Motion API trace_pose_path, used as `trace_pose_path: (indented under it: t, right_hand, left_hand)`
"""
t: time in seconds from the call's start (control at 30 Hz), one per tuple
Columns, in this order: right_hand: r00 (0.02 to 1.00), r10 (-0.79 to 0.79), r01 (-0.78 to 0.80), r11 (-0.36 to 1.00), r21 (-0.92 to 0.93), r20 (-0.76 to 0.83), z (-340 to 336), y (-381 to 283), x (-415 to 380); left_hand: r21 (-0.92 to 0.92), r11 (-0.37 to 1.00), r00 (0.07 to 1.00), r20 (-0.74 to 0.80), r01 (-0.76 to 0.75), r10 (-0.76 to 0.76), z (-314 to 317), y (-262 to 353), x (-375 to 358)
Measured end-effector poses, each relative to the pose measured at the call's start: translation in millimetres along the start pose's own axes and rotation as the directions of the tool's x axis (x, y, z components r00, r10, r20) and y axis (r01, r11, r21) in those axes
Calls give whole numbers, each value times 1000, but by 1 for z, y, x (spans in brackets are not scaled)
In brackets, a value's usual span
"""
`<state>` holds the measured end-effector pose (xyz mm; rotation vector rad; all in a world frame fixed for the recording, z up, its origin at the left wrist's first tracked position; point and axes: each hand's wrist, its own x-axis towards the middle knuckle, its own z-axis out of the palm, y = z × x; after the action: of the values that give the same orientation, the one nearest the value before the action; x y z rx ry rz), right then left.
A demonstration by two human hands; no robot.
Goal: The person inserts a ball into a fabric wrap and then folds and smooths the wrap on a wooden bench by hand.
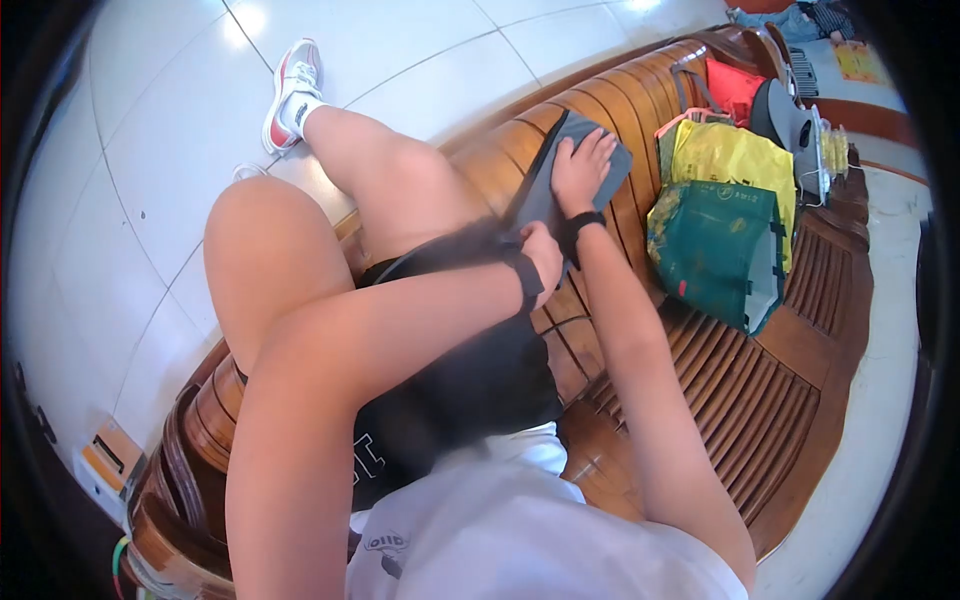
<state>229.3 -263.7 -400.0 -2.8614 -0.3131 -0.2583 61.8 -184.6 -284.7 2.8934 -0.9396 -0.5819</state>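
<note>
A dark grey, flat piece of fabric-like material [535, 195] stretches from over my lap onto the wooden bench, its far end folded or doubled. My right hand [582, 172] lies flat on that far end, fingers stretched out and pointing away from me. Closer to me, my left hand [541, 258] is closed at the near edge of the grey material, with its fingers curled and partly hidden. Dark bands circle both wrists. Blur over the part near my lap hides its exact shape.
I sit on a brown slatted wooden bench [735, 375]. To the right stand a green bag [715, 245], a yellow bag [735, 155] and a red bag [733, 88], with a grey-white appliance [800, 140] behind. Pale floor tiles [420, 60] lie beyond my legs. A cardboard box [115, 450] sits lower left.
</note>
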Motion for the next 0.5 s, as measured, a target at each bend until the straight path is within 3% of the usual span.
trace_pose_path:
  t: [0.17,0.27,0.33,0.47,0.5]
  right_hand:
    - [999,-51,51,998,-47,4,4,7,51]
    - [997,-78,80,992,-94,18,9,14,83]
    - [994,-101,105,986,-128,40,13,19,109]
    - [985,-126,145,973,-181,115,16,23,136]
    - [984,-149,164,971,-171,97,17,25,136]
  left_hand:
    - [88,992,996,22,85,-88,-3,-19,17]
    - [-38,990,990,17,137,-137,-8,-45,37]
    - [10,975,967,-130,222,-219,2,-52,54]
    - [90,973,971,-124,214,-202,5,-52,68]
    - [63,985,986,-54,164,-161,4,-51,74]
